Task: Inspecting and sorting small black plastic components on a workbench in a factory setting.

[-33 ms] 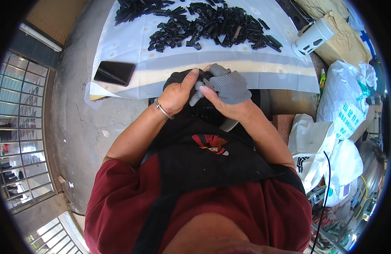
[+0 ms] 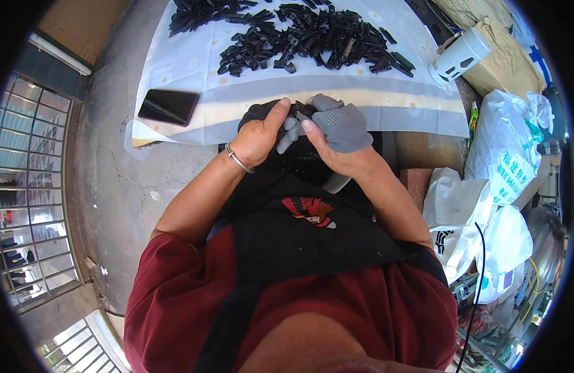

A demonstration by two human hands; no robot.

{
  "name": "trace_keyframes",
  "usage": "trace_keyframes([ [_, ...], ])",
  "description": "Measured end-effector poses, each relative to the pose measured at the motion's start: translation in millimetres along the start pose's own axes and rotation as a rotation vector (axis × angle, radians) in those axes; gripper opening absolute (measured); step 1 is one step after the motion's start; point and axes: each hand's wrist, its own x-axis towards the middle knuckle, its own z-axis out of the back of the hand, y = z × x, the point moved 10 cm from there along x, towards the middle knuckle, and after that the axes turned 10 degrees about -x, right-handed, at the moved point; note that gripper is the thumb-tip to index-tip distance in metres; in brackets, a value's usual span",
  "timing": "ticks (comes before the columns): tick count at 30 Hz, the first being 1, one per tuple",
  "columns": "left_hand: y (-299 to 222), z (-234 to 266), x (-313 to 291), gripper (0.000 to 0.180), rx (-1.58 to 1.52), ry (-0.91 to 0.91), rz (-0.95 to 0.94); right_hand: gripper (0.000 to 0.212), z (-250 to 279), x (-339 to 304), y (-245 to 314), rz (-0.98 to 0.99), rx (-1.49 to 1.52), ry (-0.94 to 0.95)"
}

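Just off the table's near edge, my two hands meet in front of my apron. My left hand (image 2: 260,133) has a dark covering over its fingers, with the thumb bare, and a metal bangle rings the wrist. A grey dotted glove covers the fingers of my right hand (image 2: 342,132), leaving its thumb bare. Both hands are closed round a small black plastic piece (image 2: 301,112), mostly hidden by the fingers. Below them, glossy black pieces (image 2: 301,160) show in shadow near a pale curved rim (image 2: 337,182). Many similar black pieces (image 2: 312,37) lie heaped across the table.
A white patterned cloth (image 2: 194,59) covers the table. At its left lies a dark phone (image 2: 168,107); a white tumbler (image 2: 459,56) stands at the right. White plastic bags (image 2: 503,146) and a brown sack (image 2: 501,59) crowd the right side. A barred window (image 2: 32,193) is at left.
My right thumb has lifted slightly up and to the right, and the right hand has turned a little. The left hand stays nearly in place.
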Motion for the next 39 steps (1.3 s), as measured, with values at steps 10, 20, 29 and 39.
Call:
trace_keyframes([
  [10,-27.2,-12.1,0.4,0.041,0.325,0.103,-0.050,0.018,3.4,-5.8,6.9,0.121,-0.188,0.077],
  [20,-22.4,-26.7,4.5,0.038,0.775,0.224,-0.265,0.028,-26.9,-18.1,-1.6,0.152,-0.111,0.212],
  [29,-33.4,13.5,96.4,0.026,1.184,-0.124,-0.528,0.025,-46.7,65.6,-109.7,-0.229,-0.555,0.394],
  [39,-49.0,23.1,57.4,0.021,1.100,-0.247,-0.578,0.022,-49.0,27.5,-84.7,0.034,-0.657,0.261],
])
